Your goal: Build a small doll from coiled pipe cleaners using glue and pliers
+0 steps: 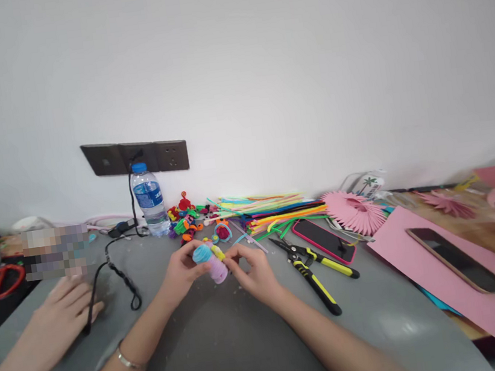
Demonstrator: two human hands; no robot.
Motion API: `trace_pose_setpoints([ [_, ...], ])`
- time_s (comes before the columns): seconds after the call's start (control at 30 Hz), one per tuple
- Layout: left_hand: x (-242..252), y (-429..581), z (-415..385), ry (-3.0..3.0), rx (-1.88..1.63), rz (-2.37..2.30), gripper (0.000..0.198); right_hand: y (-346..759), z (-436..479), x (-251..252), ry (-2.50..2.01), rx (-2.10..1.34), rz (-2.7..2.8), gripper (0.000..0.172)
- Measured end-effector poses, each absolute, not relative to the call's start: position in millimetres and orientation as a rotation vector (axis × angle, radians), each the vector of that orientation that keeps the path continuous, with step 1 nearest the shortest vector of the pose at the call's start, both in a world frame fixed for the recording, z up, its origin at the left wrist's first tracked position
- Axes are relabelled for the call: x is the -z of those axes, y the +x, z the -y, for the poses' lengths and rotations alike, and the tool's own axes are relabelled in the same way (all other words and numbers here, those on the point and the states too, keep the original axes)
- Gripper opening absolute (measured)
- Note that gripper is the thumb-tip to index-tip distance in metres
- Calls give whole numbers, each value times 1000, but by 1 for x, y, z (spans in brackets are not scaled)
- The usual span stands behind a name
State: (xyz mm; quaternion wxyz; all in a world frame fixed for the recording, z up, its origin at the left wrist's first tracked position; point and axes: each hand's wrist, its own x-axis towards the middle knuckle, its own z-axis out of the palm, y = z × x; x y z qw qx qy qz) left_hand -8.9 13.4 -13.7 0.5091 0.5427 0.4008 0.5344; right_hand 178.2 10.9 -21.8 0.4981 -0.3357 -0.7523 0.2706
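Left grip [184,275] pinches the blue-and-purple pipe-cleaner coil [216,269] between our grips; right grip [254,277] pinches its yellow piece [217,251]. Looks like we're adjusting that; next move needs left steady, right precise.

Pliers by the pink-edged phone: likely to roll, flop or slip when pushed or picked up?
The pliers probably won't roll: they lie flat, handles spread. Lifted by one handle, the other may swing loosely. The handles look rubber- or plastic-coated, so slipping seems unlikely.
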Motion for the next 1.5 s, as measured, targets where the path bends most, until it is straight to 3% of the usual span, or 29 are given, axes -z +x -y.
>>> trace_pose_setpoints([
  [0.4,14,-8,-13,1378,-1300,-894,43,177,-10,24,-837,-559,1833,17],
  [0.93,18,-9,-14,1412,-1284,-974,44,175,-12,24,-739,-785,1752,20],
  [1.5,18,-12,-12,1506,-1209,-1073,39,174,-17,22,-759,-864,1646,12],
])
